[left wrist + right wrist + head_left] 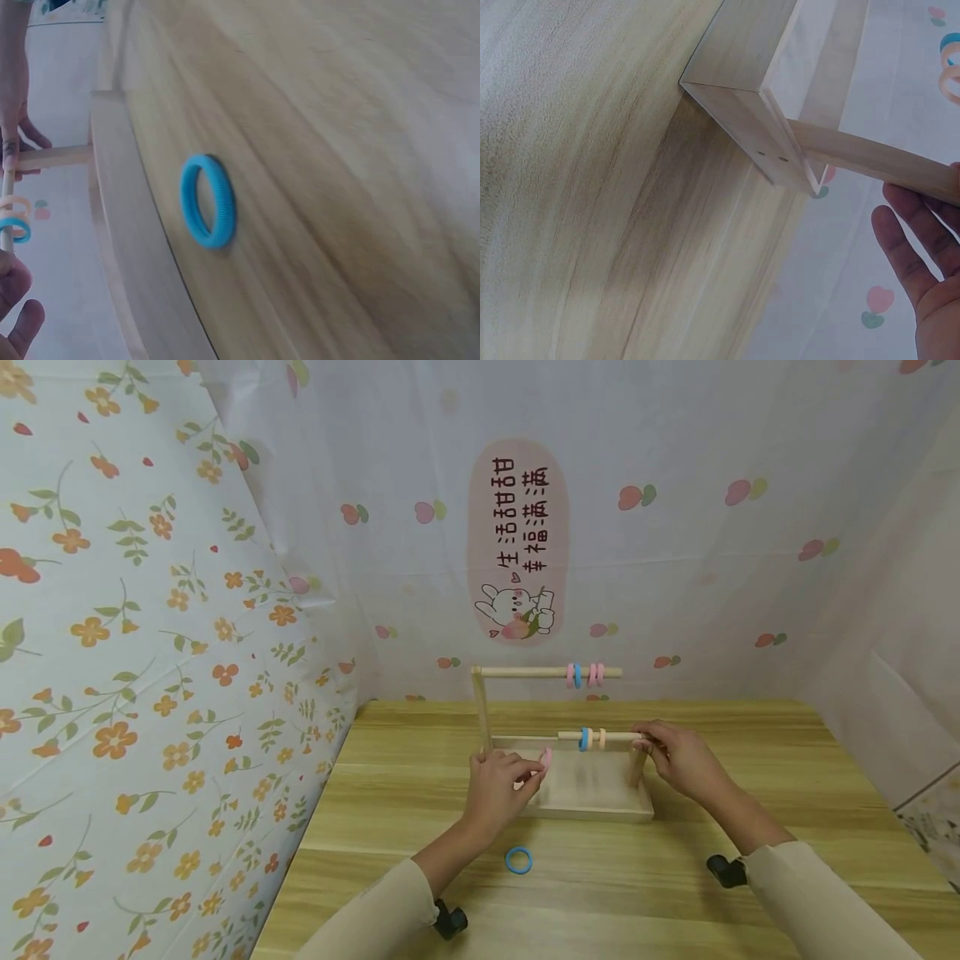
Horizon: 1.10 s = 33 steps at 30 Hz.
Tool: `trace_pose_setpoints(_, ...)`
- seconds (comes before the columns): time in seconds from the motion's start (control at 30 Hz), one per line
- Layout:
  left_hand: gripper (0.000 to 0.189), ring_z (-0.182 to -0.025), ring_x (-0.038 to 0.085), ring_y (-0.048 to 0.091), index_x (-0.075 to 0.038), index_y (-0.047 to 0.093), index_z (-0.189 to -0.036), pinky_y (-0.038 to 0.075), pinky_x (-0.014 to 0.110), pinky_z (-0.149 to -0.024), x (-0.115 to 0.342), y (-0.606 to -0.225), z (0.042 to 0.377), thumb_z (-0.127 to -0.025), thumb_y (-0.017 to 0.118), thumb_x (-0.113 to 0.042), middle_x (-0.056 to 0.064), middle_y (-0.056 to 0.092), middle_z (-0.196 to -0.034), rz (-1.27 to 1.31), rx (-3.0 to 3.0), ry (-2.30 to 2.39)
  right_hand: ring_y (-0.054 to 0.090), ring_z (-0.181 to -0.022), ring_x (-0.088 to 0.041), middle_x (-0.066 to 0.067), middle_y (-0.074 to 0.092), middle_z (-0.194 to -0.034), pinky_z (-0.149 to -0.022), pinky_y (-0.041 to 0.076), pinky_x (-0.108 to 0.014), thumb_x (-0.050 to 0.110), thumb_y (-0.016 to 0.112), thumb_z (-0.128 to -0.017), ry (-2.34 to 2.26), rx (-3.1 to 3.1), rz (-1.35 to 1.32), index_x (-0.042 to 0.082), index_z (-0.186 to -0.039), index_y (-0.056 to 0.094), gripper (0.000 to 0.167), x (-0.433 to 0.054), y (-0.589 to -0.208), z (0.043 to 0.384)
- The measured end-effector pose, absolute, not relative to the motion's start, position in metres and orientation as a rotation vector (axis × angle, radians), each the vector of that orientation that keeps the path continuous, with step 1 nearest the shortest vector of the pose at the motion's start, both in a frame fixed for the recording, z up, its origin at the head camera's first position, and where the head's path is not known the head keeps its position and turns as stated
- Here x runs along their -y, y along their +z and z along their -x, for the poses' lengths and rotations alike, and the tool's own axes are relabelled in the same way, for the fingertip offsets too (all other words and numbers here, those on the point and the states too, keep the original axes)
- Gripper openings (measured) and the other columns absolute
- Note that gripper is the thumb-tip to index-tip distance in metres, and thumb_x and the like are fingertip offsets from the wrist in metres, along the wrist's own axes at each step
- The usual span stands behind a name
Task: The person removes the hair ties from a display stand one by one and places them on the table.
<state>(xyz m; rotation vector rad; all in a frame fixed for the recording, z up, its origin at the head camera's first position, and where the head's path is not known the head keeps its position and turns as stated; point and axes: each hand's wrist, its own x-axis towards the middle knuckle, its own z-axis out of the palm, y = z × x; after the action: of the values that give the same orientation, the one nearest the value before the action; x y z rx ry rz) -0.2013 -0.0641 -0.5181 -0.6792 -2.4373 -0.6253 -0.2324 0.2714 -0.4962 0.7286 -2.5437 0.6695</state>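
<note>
My left hand [495,787] pinches a pink hair tie [547,758] between thumb and fingertips, just left of the lower rod's free end. The lower rod [618,737] of the wooden stand carries blue and pale orange hair ties. At its right end my right hand [684,762] grips the rod where it meets the short post [637,768]. In the right wrist view, some fingers [904,251] extend beside that post. On the upper rod [525,672] hang several pink and blue hair ties. A blue ribbed hair tie [224,204] lies on the table in front of the stand.
The stand's tray base [592,815] rests on the wood-grain table [600,893]. A tall post [482,710] rises at its left. Black clamp-like pieces [451,920] show near both forearms. Patterned cloth [360,460] hangs behind and at the sides.
</note>
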Motion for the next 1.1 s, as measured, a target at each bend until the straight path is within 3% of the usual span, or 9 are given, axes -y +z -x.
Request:
trace_pose_setpoints(0.23, 0.005, -0.075, 0.01, 0.065, -0.03, 0.087, -0.095, 0.052, 0.048, -0.087, 0.07, -0.525, 0.192, -0.095, 0.09, -0.034, -0.019, 0.077, -0.079, 0.805, 2.338, -0.408, 0.068, -0.074, -0.014, -0.009, 0.078, -0.098, -0.063, 0.057, -0.033, 0.001, 0.078, -0.101, 0.67, 2.566, -0.713, -0.004, -0.125, 0.075, 0.025, -0.272, -0.495, 0.231)
trace_pose_setpoints(0.47, 0.005, -0.082, 0.006, 0.067, -0.036, 0.086, -0.097, 0.055, 0.049, -0.096, 0.075, -0.53, 0.181, -0.099, 0.085, -0.04, -0.022, 0.08, -0.09, 0.913, 2.336, -0.2, 0.066, -0.074, -0.012, -0.01, 0.078, -0.099, -0.063, 0.057, -0.033, 0.001, 0.078, -0.101, 0.658, 2.573, -0.705, -0.005, -0.125, 0.076, 0.025, -0.272, -0.497, 0.231)
trace_pose_setpoints(0.77, 0.005, -0.08, 0.003, 0.064, -0.04, 0.085, -0.097, 0.055, 0.047, -0.099, 0.071, -0.534, 0.173, -0.099, 0.084, -0.045, -0.025, 0.077, -0.088, 1.045, 2.283, -0.018, 0.065, -0.073, -0.01, -0.007, 0.077, -0.095, -0.061, 0.055, -0.031, 0.001, 0.079, -0.1, 0.654, 2.556, -0.71, -0.003, -0.125, 0.076, 0.026, -0.273, -0.497, 0.231)
trace_pose_setpoints(1.1, 0.015, -0.086, 0.003, 0.066, -0.04, 0.084, -0.093, 0.052, 0.051, -0.103, 0.07, -0.537, 0.163, -0.106, 0.076, -0.044, -0.026, 0.081, -0.102, 1.178, 2.412, 0.121, 0.066, -0.073, -0.012, -0.009, 0.077, -0.096, -0.063, 0.056, -0.033, 0.001, 0.079, -0.1, 0.652, 2.559, -0.72, -0.004, -0.125, 0.076, 0.026, -0.271, -0.494, 0.231)
